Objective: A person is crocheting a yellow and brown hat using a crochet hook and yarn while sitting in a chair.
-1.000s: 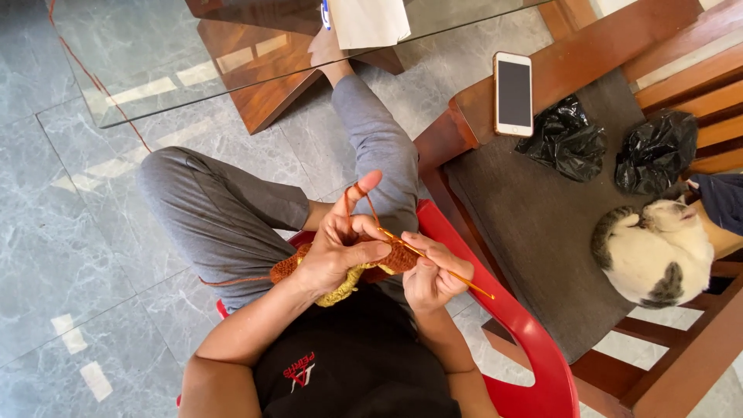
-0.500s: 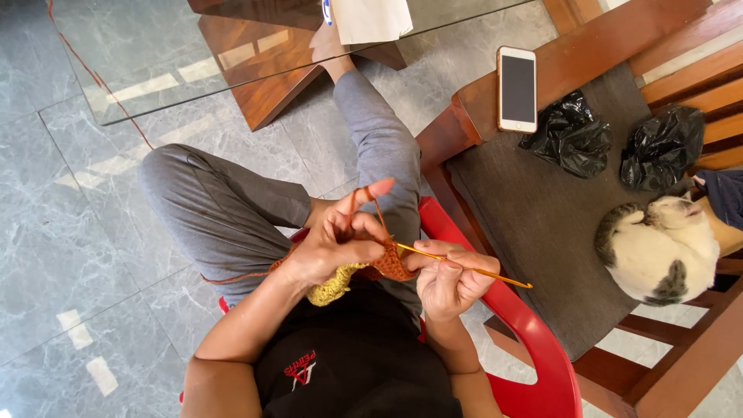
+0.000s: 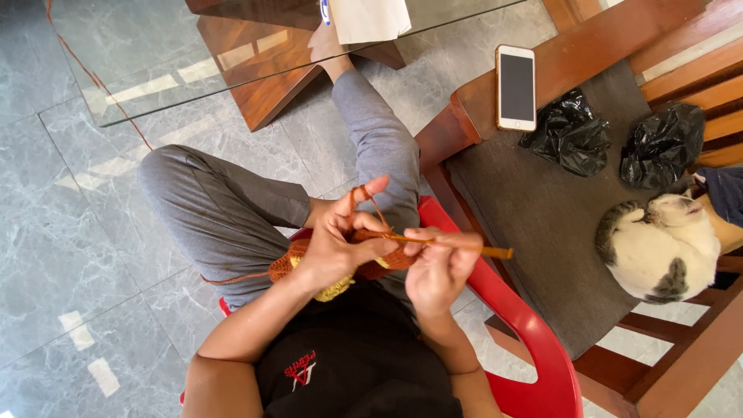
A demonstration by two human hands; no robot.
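Since half a second ago the slim wooden crochet hook (image 3: 464, 246) has levelled out, its free end now pointing toward the sofa rather than dipping, and the hands have drawn a little closer together; the right hand (image 3: 439, 267) is closed around the hook's shaft, pinching it between thumb and fingers; the left hand (image 3: 340, 240) grips the orange crocheted piece with a yellow edge (image 3: 309, 267) against the lap, its forefinger raised with a strand of orange yarn (image 3: 364, 197) looped over it; the work sits just above the black shirt, between both hands; a thin line of the same yarn trails across the grey trousers (image 3: 224, 209); the person sits on a red plastic chair (image 3: 534, 348); beside it stands a wooden sofa with a dark grey cushion (image 3: 542, 224), a white smartphone (image 3: 516, 87) on its armrest, two crumpled black plastic bags (image 3: 573, 139) on the cushion, and a white and grey cat (image 3: 658, 244) curled near them; a glass-topped counter (image 3: 155, 54) lies ahead over the grey marble floor (image 3: 62, 232).
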